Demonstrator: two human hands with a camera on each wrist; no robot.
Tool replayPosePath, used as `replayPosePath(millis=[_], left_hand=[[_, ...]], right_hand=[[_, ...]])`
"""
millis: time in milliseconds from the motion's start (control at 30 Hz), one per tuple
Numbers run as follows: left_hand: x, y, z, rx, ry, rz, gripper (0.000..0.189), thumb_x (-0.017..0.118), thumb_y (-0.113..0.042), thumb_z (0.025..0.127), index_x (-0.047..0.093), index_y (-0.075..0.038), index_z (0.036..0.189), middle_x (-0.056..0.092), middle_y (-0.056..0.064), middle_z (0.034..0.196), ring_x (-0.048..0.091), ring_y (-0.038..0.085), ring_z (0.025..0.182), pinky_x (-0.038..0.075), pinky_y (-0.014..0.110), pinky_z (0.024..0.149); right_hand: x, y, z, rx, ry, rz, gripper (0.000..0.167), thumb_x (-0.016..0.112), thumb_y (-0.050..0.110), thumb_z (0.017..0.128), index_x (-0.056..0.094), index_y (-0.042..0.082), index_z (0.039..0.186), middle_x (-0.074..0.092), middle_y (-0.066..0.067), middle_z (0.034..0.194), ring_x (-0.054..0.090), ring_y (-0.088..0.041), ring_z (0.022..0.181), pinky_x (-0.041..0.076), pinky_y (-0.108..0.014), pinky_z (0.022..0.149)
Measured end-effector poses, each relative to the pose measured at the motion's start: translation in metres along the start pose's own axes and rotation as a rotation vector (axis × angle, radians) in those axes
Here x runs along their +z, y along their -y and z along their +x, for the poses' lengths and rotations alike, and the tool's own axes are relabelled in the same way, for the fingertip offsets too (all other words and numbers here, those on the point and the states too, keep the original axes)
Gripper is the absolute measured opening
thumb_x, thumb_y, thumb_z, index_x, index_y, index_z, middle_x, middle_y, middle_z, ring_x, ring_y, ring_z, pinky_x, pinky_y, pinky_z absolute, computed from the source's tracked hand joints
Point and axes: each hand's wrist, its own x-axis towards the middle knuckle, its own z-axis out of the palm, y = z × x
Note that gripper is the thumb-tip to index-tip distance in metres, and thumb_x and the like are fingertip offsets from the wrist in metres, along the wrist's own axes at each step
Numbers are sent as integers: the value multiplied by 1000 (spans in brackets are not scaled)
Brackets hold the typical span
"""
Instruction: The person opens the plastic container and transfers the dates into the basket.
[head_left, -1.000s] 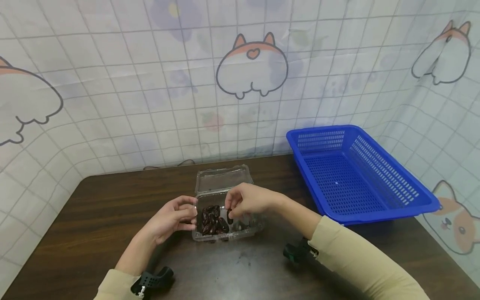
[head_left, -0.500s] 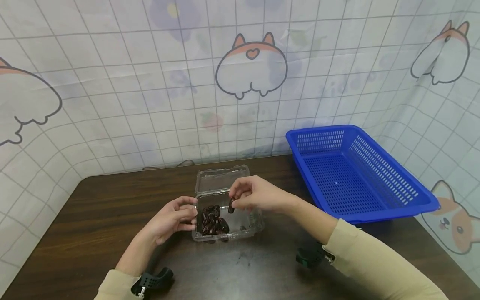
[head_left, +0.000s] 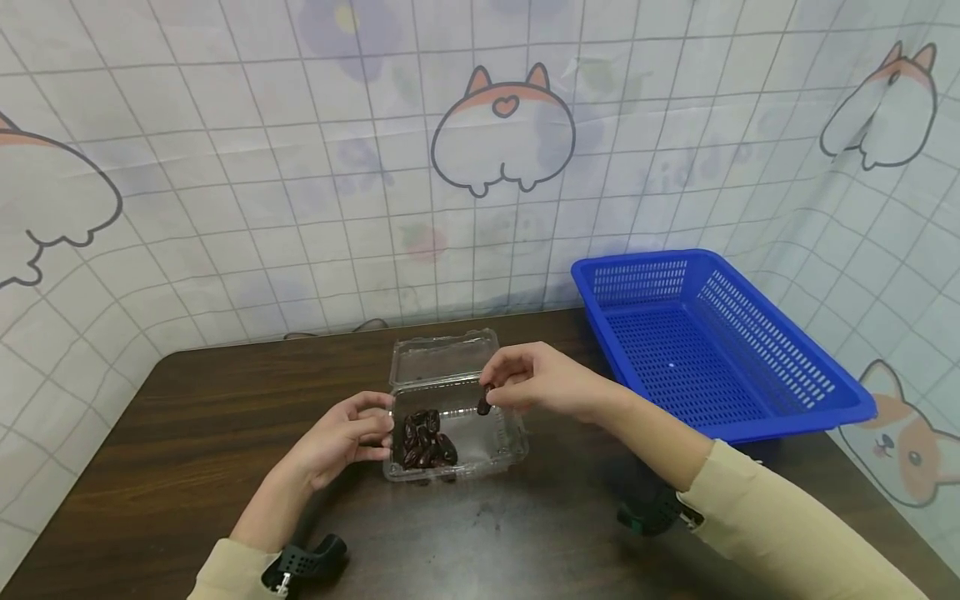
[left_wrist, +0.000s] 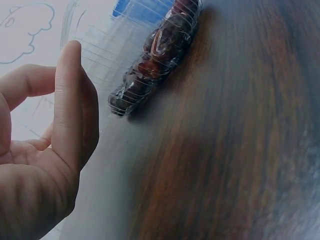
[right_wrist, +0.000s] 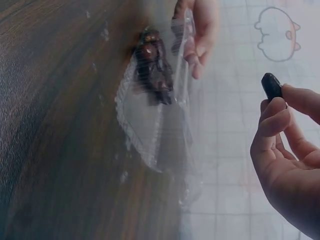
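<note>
My right hand (head_left: 546,383) pinches a single dark date (head_left: 484,401) between thumb and fingers, above the right part of a clear plastic clamshell box (head_left: 480,467). The right wrist view shows the held date (right_wrist: 271,86) poking out past the fingertips. Several glossy brown dates (head_left: 429,442) are heaped in the left part of the box. Its lid (head_left: 438,358) is folded back toward the wall. My left hand (head_left: 341,437) rests with relaxed fingers at the box's left side, and the left wrist view shows dates (left_wrist: 162,50) through the plastic.
A large blue plastic basket (head_left: 678,429) with slotted walls stands at the right on the dark wooden table (head_left: 247,392). Behind the table hangs a white grid-patterned cloth (head_left: 300,208) with cartoon dogs. A thin dark cable (head_left: 371,323) shows at the back edge.
My right hand has lifted the date from low in the box and carried it up and to the right. The left hand and box have hardly moved.
</note>
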Motion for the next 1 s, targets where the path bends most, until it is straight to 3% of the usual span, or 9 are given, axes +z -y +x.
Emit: replayPosePath(millis=[233, 433, 1000], left_hand=[[0, 0, 1, 0, 6, -2, 54, 63, -8, 101, 32, 8, 143, 60, 3, 91, 62, 16, 79, 61, 34, 78], [0, 1, 1, -3, 2, -8, 53, 62, -7, 101, 33, 7, 143, 60, 3, 91, 62, 16, 79, 61, 33, 77], [-2, 1, 1, -5, -5, -16, 53, 63, -7, 101, 34, 7, 143, 61, 4, 91, 63, 16, 79, 62, 34, 77]], right_hand=[[-14, 6, -12, -9, -48, 21, 21, 74, 11, 95, 68, 5, 114, 69, -14, 102, 58, -29, 78, 51, -31, 64], [-25, 8, -20, -18, -77, 76, 22, 72, 9, 96, 66, 0, 115, 67, -13, 100, 55, -27, 76, 49, -30, 63], [-49, 10, -39, 28, -196, 39, 28, 71, 14, 98, 63, 0, 120, 65, -12, 97, 56, -21, 77, 51, -29, 67]])
